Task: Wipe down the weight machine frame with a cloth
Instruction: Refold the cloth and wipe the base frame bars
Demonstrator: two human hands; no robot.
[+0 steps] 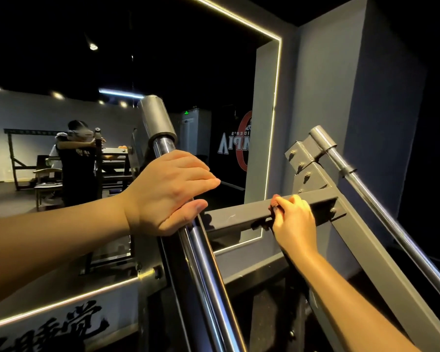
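Note:
The grey weight machine frame has a horizontal crossbar [239, 217] running between a slanted chrome guide rod [206, 265] on the left and a slanted grey beam [361, 245] on the right. My left hand [168, 194] wraps around the chrome rod just below its grey end cap [158, 120]. My right hand [294, 219] grips a small dark reddish cloth [274, 207] and holds it against the crossbar near its bolted right end. Most of the cloth is hidden under my fingers.
A second chrome rod [381, 207] slants down at the far right. Behind the frame hangs a large mirror with a lit edge [274, 138], reflecting the gym room, a person and other equipment. A dark wall corner stands on the right.

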